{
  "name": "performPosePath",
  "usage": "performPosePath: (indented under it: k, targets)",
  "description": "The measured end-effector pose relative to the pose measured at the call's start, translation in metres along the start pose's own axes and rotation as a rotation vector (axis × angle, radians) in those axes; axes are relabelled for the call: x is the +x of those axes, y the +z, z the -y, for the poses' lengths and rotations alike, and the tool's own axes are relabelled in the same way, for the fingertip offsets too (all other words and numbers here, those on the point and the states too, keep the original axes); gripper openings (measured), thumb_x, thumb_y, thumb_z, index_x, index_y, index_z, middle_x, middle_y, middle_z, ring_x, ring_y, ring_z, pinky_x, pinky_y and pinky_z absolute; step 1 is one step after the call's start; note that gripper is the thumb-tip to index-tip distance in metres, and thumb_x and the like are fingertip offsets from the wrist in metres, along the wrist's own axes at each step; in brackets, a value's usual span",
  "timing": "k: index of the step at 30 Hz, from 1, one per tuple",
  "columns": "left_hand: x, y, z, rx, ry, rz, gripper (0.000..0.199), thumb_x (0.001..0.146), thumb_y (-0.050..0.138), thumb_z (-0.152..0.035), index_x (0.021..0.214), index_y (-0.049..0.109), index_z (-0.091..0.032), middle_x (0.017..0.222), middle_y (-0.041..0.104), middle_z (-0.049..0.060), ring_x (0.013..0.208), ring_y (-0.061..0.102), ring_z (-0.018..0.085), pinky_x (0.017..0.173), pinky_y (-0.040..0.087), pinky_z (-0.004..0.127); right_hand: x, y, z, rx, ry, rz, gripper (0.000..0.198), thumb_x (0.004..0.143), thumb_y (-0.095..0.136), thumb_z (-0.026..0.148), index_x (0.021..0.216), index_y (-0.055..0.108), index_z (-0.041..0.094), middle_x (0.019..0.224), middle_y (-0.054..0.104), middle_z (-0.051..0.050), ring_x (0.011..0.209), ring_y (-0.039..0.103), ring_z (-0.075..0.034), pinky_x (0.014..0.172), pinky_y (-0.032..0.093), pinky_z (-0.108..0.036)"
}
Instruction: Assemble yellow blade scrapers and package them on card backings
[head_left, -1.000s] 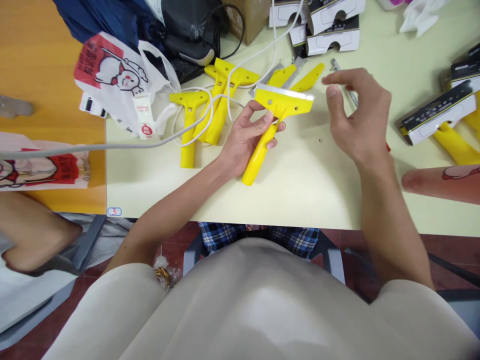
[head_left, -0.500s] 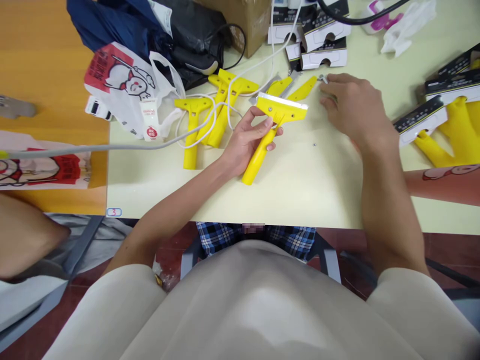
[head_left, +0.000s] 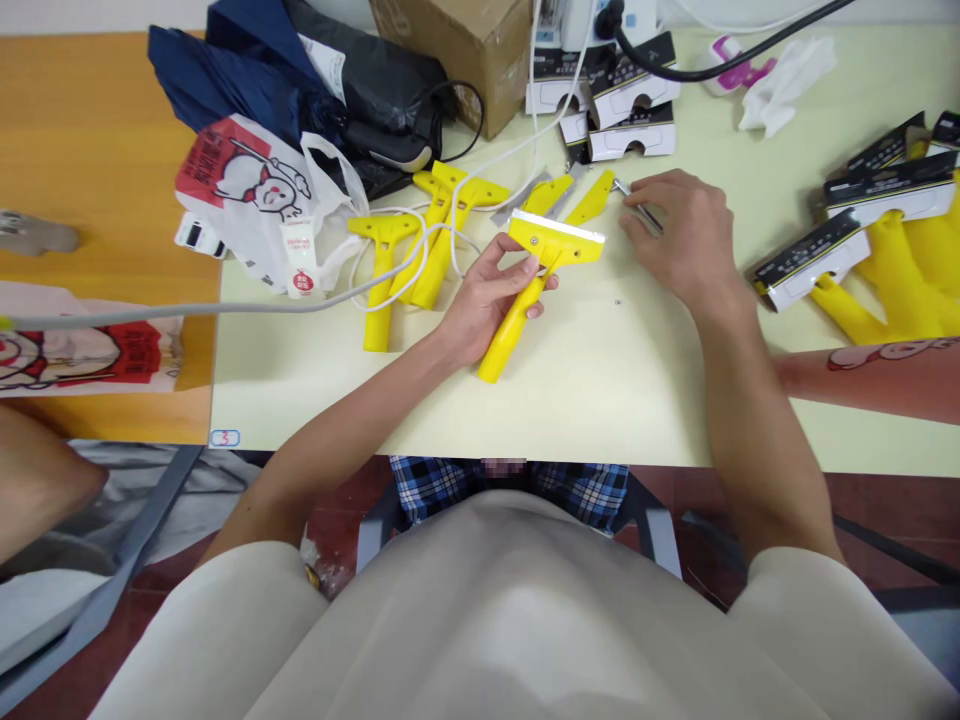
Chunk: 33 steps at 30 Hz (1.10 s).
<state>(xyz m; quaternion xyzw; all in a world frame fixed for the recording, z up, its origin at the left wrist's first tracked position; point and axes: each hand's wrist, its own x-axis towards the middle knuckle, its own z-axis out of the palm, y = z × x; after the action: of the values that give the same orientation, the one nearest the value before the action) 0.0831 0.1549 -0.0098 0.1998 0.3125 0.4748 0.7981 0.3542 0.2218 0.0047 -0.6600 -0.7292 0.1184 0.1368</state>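
My left hand (head_left: pixel 484 305) is closed around the handle of a yellow scraper (head_left: pixel 516 322); its wide head, with a silver strip along the top edge, points up and away from me. To the right, my right hand (head_left: pixel 679 235) pinches a slim silver metal tool (head_left: pixel 641 207), partly hidden by the fingers, so its kind is unclear. A small screw (head_left: pixel 618 302) lies on the table between the hands. Beyond the held scraper are flat yellow pieces (head_left: pixel 592 198) and grey metal blades (head_left: pixel 566 190). Several more yellow scrapers (head_left: pixel 382 285) rest to the left.
White cables (head_left: pixel 405 225) loop over the scrapers at left. A plastic bag (head_left: pixel 255 190), a dark bundle (head_left: pixel 375 90) and a cardboard box (head_left: pixel 465 60) stand behind. Black-and-white cartons (head_left: pixel 630 130) lie at the back; packaged scrapers (head_left: pixel 900 260) and a reddish item (head_left: pixel 885 380) are at right.
My right hand has shifted slightly down and left, and more of the silver tool shows in its fingers. The left hand keeps its hold on the scraper; the whole view has shifted slightly.
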Motion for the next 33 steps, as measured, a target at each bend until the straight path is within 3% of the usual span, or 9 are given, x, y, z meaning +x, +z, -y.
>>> performPosePath:
  k: [5,8,16,19,23,26,28,30,33]
  targets:
    - [0.000,0.005,-0.002,-0.016,-0.034,-0.075,0.041,0.093,0.098,-0.018,0.113,0.064,-0.028,0.104,0.078,-0.002,0.093,0.083,0.014,0.060,0.055,0.018,0.005,0.005,0.004,-0.016,-0.070,-0.041,0.056,0.112,0.056,0.027,0.166,0.070,0.028,0.177,0.053,-0.010,0.161,0.059,-0.032,0.138,0.053,-0.059]
    - [0.000,0.005,-0.003,-0.014,-0.037,-0.095,0.040,0.093,0.097,-0.017,0.114,0.065,-0.028,0.104,0.078,-0.002,0.095,0.084,0.014,0.060,0.055,0.019,0.010,0.009,0.007,-0.053,-0.075,-0.031,0.053,0.114,0.050,0.026,0.161,0.075,0.026,0.181,0.049,-0.010,0.163,0.056,-0.034,0.139,0.049,-0.063]
    - [0.001,0.002,0.001,-0.031,-0.053,-0.152,0.050,0.093,0.097,-0.018,0.130,0.068,-0.033,0.113,0.081,-0.001,0.102,0.086,0.018,0.061,0.057,0.019,0.009,0.012,0.001,0.018,-0.077,-0.046,0.045,0.115,0.052,0.038,0.150,0.080,0.033,0.174,0.057,-0.004,0.157,0.058,-0.027,0.136,0.051,-0.058]
    - [0.001,0.001,0.001,-0.014,-0.036,-0.132,0.048,0.094,0.096,-0.018,0.130,0.067,-0.033,0.113,0.082,-0.001,0.105,0.087,0.018,0.060,0.057,0.017,0.010,0.014,-0.001,0.069,-0.057,-0.090,0.041,0.110,0.057,0.036,0.138,0.085,0.027,0.168,0.062,-0.006,0.153,0.062,-0.029,0.133,0.054,-0.059]
    - [0.001,0.002,0.001,0.019,-0.031,-0.134,0.039,0.097,0.094,-0.019,0.123,0.068,-0.031,0.114,0.082,0.000,0.110,0.087,0.020,0.061,0.056,0.017,0.010,0.013,0.000,0.176,0.004,-0.118,0.026,0.102,0.064,0.045,0.116,0.085,0.039,0.157,0.071,0.003,0.146,0.068,-0.025,0.130,0.058,-0.052]
    - [0.000,0.003,0.001,-0.005,-0.033,-0.122,0.042,0.096,0.094,-0.018,0.126,0.068,-0.031,0.113,0.082,0.000,0.105,0.087,0.018,0.060,0.056,0.017,0.011,0.010,0.001,0.228,0.060,-0.135,0.020,0.095,0.068,0.040,0.107,0.085,0.037,0.150,0.074,0.001,0.141,0.070,-0.025,0.135,0.056,-0.053]
    - [0.000,0.004,0.001,-0.024,-0.047,-0.131,0.048,0.096,0.095,-0.017,0.131,0.067,-0.033,0.112,0.083,-0.001,0.103,0.088,0.018,0.059,0.057,0.017,0.011,0.009,0.001,0.232,0.080,-0.118,0.016,0.098,0.070,0.038,0.106,0.083,0.036,0.151,0.073,0.001,0.144,0.069,-0.024,0.140,0.053,-0.051]
    - [-0.001,0.004,0.000,-0.037,-0.069,-0.158,0.053,0.095,0.096,-0.015,0.135,0.067,-0.034,0.112,0.083,-0.001,0.102,0.088,0.018,0.059,0.057,0.017,0.011,0.010,0.003,0.213,0.087,-0.097,0.013,0.102,0.071,0.034,0.109,0.082,0.035,0.155,0.070,0.000,0.148,0.066,-0.023,0.143,0.051,-0.049]
    - [-0.001,0.005,0.000,-0.038,-0.085,-0.176,0.055,0.095,0.096,-0.015,0.136,0.067,-0.034,0.113,0.083,-0.001,0.104,0.089,0.019,0.060,0.057,0.017,0.011,0.015,0.006,0.156,0.096,-0.113,0.018,0.105,0.070,0.018,0.118,0.082,0.023,0.159,0.067,-0.007,0.153,0.062,-0.025,0.142,0.049,-0.052]
